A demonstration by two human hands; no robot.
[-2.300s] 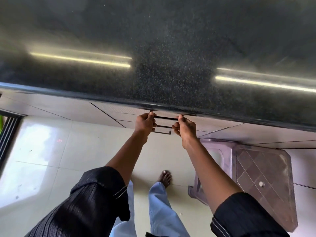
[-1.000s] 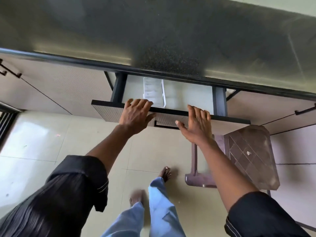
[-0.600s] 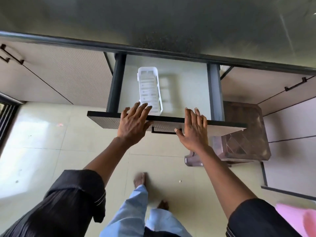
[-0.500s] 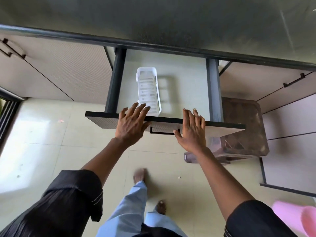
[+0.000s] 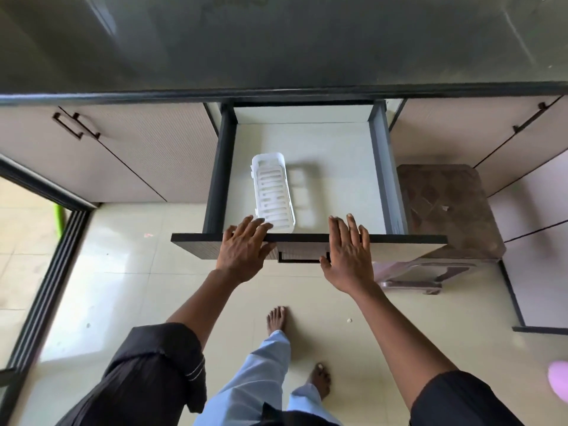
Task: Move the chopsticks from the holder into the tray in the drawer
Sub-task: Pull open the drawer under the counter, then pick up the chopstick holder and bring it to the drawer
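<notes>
The drawer point(image 5: 302, 238) stands pulled out from under the dark counter point(image 5: 276, 41), and both hands rest flat on the top edge of its front panel, fingers spread and gripping nothing. The left hand point(image 5: 242, 250) lies over the edge with its fingertips just reaching the near end of the white tray point(image 5: 273, 192); the right hand point(image 5: 347, 253) sits on the same edge further along, beside the handle point(image 5: 302, 258), well clear of the tray. The tray is a slotted plastic one, empty, lying on the drawer floor in the left half. Its long axis runs from the front panel toward the back of the drawer, leaning slightly left at the far end, so anything laid in it should point away from the person rather than across. The left hand is clearly the nearer one to it. The chopsticks and their holder cannot be seen anywhere; the counter surface fills the top of the view, blurred and apparently bare in the part shown, so they presumably stand somewhere out of sight. The drawer looks open far enough, so the next move likely means lifting a hand away and up to find the holder. A brown stool point(image 5: 442, 210) stands just right of the drawer.
</notes>
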